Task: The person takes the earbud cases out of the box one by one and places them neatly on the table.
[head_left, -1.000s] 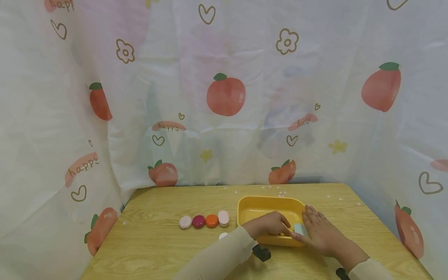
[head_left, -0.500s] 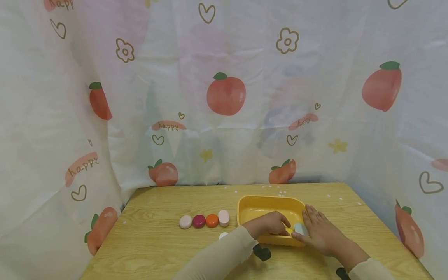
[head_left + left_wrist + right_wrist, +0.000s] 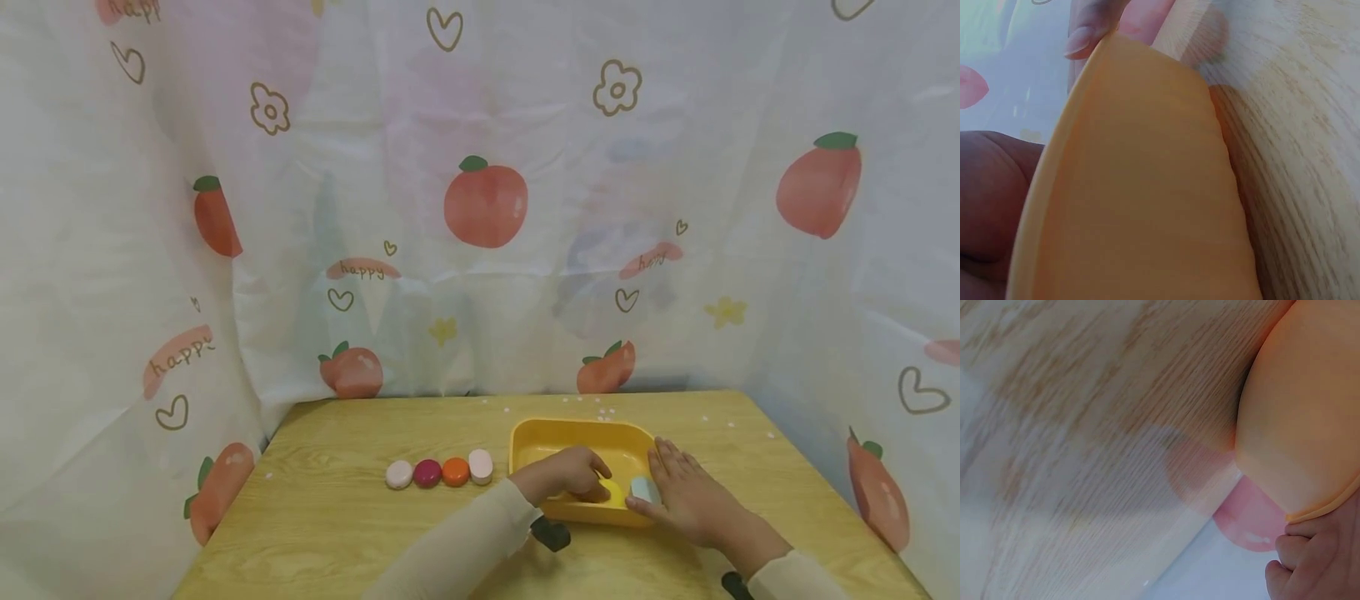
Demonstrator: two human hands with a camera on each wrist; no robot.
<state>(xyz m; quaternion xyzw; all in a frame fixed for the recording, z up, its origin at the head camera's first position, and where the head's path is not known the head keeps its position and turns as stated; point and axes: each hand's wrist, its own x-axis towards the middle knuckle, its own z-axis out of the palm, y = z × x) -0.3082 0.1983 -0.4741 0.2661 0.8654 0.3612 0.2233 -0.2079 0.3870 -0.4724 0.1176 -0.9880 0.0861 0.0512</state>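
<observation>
My left hand reaches into a yellow plastic basin, its fingertips at the left edge of a small bright yellow rounded piece. Right of that piece sits a pale blue rounded block, close to the basin's right wall. My right hand lies along the right rim with straight fingers, its thumb spread over the near corner beside the blue block. The left wrist view shows the basin's near outer wall, and fingers touch the rim in the right wrist view.
Left of the basin, a row of small rounded pieces stands on the wooden table: white, magenta, orange and pale pink. A fruit-print curtain hangs around the table. White specks dot its far edge.
My left hand has shifted left and back from the yellow piece, which now shows much more. A white piece by the left sleeve is now hidden. The right hand stays at the rim.
</observation>
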